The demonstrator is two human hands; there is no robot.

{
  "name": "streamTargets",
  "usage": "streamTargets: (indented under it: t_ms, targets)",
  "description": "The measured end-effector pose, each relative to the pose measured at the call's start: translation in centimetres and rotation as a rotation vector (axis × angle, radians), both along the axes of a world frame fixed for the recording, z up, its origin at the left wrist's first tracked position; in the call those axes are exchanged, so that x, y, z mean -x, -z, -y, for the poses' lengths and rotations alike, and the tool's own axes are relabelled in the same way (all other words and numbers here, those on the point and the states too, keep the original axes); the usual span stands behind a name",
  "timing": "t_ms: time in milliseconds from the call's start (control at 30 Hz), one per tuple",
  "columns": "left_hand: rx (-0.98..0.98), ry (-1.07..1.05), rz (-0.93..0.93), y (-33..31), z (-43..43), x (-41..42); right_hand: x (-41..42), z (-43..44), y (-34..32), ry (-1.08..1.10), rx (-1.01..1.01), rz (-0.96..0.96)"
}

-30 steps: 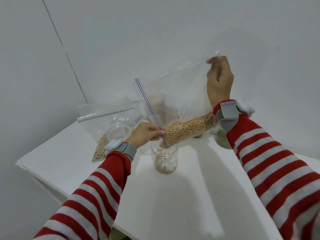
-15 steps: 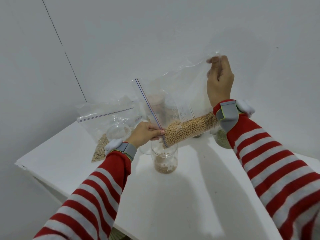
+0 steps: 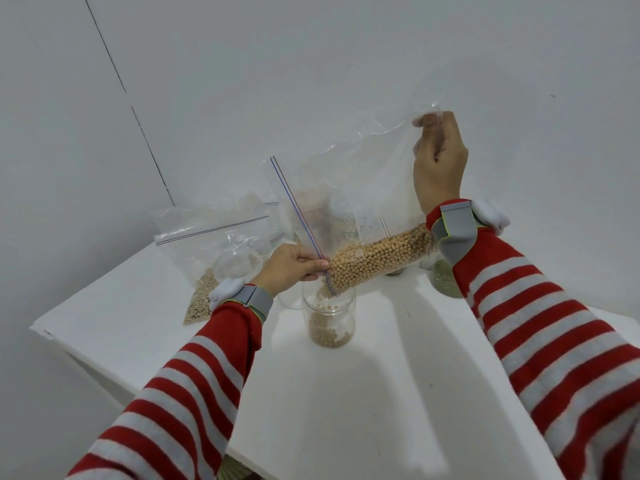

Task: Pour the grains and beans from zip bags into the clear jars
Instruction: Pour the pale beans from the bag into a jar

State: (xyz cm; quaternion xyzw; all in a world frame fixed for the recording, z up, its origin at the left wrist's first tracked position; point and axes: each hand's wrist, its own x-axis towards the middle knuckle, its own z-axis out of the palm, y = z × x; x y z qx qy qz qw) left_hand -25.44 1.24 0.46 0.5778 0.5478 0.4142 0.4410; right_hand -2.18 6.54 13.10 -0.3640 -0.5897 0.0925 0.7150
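The clear jar point(image 3: 329, 320) stands upright near the middle of the white counter point(image 3: 346, 410), partly filled with yellow beans. Just above its mouth, the left hand point(image 3: 287, 268) pinches the open lower corner of the zip bag point(image 3: 346, 202), where beans point(image 3: 377, 258) drop into the jar. The bag slopes up to the right hand point(image 3: 438, 164), which grips its raised corner. Toward the counter's back left edge lies a second bag point(image 3: 207, 244) of grain.

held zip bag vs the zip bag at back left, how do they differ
The held bag is lifted and tilted over a jar; the back-left bag rests on the table. The held bag carries round yellow beans; the back-left bag smaller, duller grains. Both are clear.
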Motion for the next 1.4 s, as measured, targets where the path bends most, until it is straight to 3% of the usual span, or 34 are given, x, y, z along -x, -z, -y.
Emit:
streamTargets:
  t_ms: [333, 567, 1400]
  targets:
    - [-0.021, 0.016, -0.043, 0.02, 0.07, 0.20, 0.09, 0.14, -0.23, 0.010, -0.018, 0.008]
    - [-0.137, -0.031, -0.252, 0.21, -0.10, 0.46, 0.06, 0.22, -0.19, -0.010, -0.004, 0.011]
    - [-0.131, -0.002, -0.239, -0.04, -0.08, 0.56, 0.46, 0.10, -0.58, -0.001, -0.034, 0.008]
